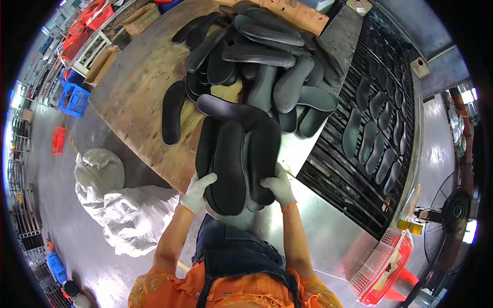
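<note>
Between my gloved hands are several dark shoe insoles (229, 169), gathered upright side by side at the table's near edge. My left hand (198, 188) is closed on the lower left side of the bunch, its thumb on the front insole. On the right side, my right hand (279, 187) grips the lower end of the right-hand insoles. Another insole (226, 109) lies slantwise across the top of the bunch. Just beyond is a loose heap of black and grey insoles (259, 54), and one black insole (173, 113) lies apart on the left.
The wooden tabletop (133, 92) meets a metal surface (328, 220) on the right. Beyond it, a dark slatted conveyor (328, 179) carries rows of insoles. White sacks (133, 215) lie on the floor at left. A red basket (382, 272) and a black fan (454, 210) stand at right.
</note>
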`<move>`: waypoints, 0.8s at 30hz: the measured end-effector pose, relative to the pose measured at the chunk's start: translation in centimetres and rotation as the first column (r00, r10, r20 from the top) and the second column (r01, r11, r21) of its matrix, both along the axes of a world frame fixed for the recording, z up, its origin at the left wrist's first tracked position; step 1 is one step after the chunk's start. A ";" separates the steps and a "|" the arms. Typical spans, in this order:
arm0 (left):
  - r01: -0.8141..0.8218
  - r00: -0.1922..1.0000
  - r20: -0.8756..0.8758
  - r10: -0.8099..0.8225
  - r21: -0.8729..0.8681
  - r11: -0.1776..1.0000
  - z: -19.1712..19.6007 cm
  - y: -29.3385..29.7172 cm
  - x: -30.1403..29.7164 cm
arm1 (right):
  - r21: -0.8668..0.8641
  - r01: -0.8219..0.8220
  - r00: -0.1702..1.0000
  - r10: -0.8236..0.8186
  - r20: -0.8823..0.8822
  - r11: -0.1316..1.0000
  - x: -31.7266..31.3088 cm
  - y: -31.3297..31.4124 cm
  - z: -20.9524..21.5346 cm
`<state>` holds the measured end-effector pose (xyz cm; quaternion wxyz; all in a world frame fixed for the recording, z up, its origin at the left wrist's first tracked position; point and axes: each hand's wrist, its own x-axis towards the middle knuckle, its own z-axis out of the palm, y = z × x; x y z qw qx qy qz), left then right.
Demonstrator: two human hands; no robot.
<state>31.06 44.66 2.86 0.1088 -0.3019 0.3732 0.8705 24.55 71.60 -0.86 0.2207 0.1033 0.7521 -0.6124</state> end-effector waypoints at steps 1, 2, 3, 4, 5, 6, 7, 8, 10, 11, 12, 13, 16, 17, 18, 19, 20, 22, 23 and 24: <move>-0.015 1.000 -0.024 0.014 -0.011 1.000 0.0 0.0 0.8 | -0.038 0.051 0.998 -0.050 0.026 0.998 0.7 0.3 2.9; -0.009 0.998 -0.056 0.009 -0.009 1.000 0.0 0.7 1.1 | -0.022 0.067 0.998 -0.066 0.016 0.998 1.4 2.4 2.7; -0.014 0.998 -0.059 0.010 -0.069 0.998 -0.2 1.0 1.7 | -0.147 0.138 0.990 -0.133 0.041 0.980 2.3 3.7 3.1; -0.020 0.998 -0.062 0.012 -0.130 0.991 -0.6 1.3 2.4 | -0.268 0.209 0.978 -0.196 0.075 0.941 3.1 4.7 3.5; -0.017 0.998 -0.069 0.004 -0.187 0.982 -1.1 1.8 2.8 | -0.316 0.229 0.971 -0.192 0.143 0.921 3.5 5.7 4.6; -0.011 0.996 -0.092 -0.012 -0.239 0.971 -1.4 2.0 3.3 | -0.364 0.252 0.960 -0.184 0.212 0.897 3.9 6.3 5.7; -0.005 0.993 -0.114 -0.029 -0.291 0.957 -1.8 2.3 3.8 | -0.440 0.255 0.961 -0.173 0.218 0.861 4.3 6.1 6.4; 0.010 0.989 -0.136 -0.059 -0.333 0.943 -2.0 3.0 4.2 | -0.463 0.224 0.971 -0.156 0.180 0.858 4.8 6.1 6.2; 0.059 0.977 -0.155 -0.149 -0.474 0.879 -2.1 4.5 4.9 | -0.509 0.158 0.987 -0.122 0.104 0.846 5.7 5.3 5.2; 0.074 0.968 -0.159 -0.192 -0.549 0.832 -2.0 5.1 5.4 | -0.484 0.058 0.991 0.007 0.131 0.873 5.8 4.7 4.8; 0.087 0.957 -0.167 -0.238 -0.617 0.782 -1.9 5.7 5.6 | -0.433 0.024 0.980 0.064 0.188 0.901 6.0 4.2 3.9; 0.099 0.956 -0.133 -0.260 -0.692 0.715 -2.8 6.1 6.2 | -0.395 0.008 0.974 0.082 0.210 0.918 6.4 3.7 3.1; 0.121 0.967 -0.080 -0.241 -0.689 0.715 -1.9 7.4 7.2 | -0.523 0.067 0.972 0.063 0.228 0.849 7.6 3.4 1.7; 0.138 0.963 -0.090 -0.254 -0.646 0.751 -2.2 7.2 7.7 | -0.598 0.108 0.973 0.039 0.227 0.794 8.0 3.5 1.6; 0.117 0.963 -0.116 -0.242 -0.633 0.765 -1.6 7.9 7.9 | -0.615 0.127 0.975 0.016 0.222 0.778 8.3 3.8 2.0; 0.099 0.962 -0.140 -0.233 -0.618 0.780 -0.6 8.6 8.1 | -0.556 0.121 0.968 0.027 0.249 0.822 8.7 4.2 0.9; 0.083 0.960 -0.167 -0.226 -0.600 0.796 0.4 9.5 8.2 | -0.495 0.114 0.961 0.031 0.276 0.861 9.0 4.9 0.0; 0.049 0.972 -0.166 -0.168 -0.554 0.831 1.4 10.6 9.0 | -0.554 0.148 0.938 0.062 0.342 0.819 9.1 6.2 1.9; 0.028 0.977 -0.167 -0.136 -0.531 0.847 1.9 11.2 9.2 | -0.570 0.165 0.926 0.072 0.370 0.805 9.3 7.2 2.7; 0.035 0.972 -0.184 -0.150 -0.515 0.856 2.4 12.2 9.2 | -0.586 0.182 0.914 0.084 0.398 0.790 9.5 8.3 2.9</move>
